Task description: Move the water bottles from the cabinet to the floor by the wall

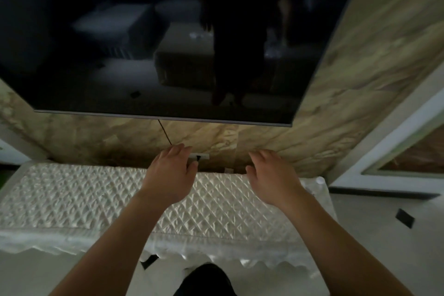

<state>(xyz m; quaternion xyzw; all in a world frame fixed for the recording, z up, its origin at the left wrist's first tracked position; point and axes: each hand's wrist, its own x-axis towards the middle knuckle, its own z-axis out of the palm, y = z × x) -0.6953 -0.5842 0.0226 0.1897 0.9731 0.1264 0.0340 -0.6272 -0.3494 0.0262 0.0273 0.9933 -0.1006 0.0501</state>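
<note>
Left hand (168,175): centre of frame, stretched forward over the back edge of the cabinet (36,230), fingers loosely spread and a little bent, holding nothing.
Right hand (271,175): just right of centre, level with the other, fingers likewise spread and slack, nothing held.
Water bottles (319,181): probably the clear, pale-capped shapes at the right end of the cabinet, right of centre; too blurred to count or be sure of.
Bottles relative to hands: just to the right of the right hand, apart from it; well apart from the left.
Why held so: palms down and facing inward with a gap between, seemingly ready for a two-handed grasp, though nothing sits in that gap.
Cabinet top: draped in a quilted cover (72,199) with a lace hem, likely to protect the surface.
Wall (360,79): marbled, carrying a dark television (168,43) across the upper frame, its cord (164,132) dropping to a socket (199,156) beside the left fingertips.
Floor (372,235): pale tile, lower right, where the bottles belong.
</note>
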